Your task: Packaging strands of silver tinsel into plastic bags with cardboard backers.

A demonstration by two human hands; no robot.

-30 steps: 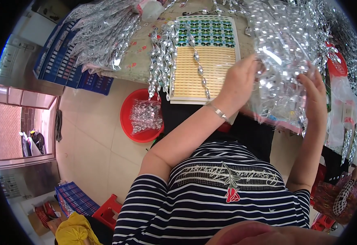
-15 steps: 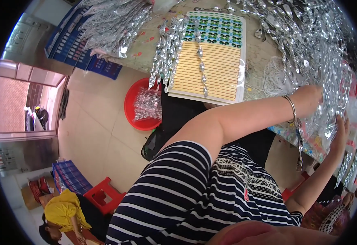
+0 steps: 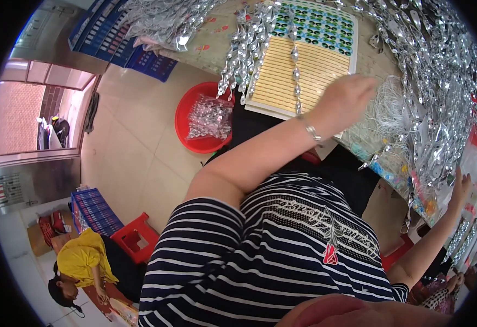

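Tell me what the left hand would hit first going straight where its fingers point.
The left hand would likely meet the silver strands, unless it catches the white threads first; depth is unclear.

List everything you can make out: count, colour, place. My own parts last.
Table: one, greyish, top.
Sheet: at least one, yellow with green ovals, on the table.
Strands: too many to count, silver, right and left of the sheet, one across it.
Thread: one bundle, white, right of the sheet.
Basin: one, red, on the floor.
Bag: one, clear, in the basin.
Crates: several, blue, upper and lower left.
Stool: at least one, red, lower left.
Co-worker: at least one, yellow top, lower left.
Shirt: one, navy-and-white striped, bottom centre.
Bracelet: one, silver, left wrist.
Left hand: one, bare, near the sheet's right edge.
Right hand: one, bare, right side, near the strands.
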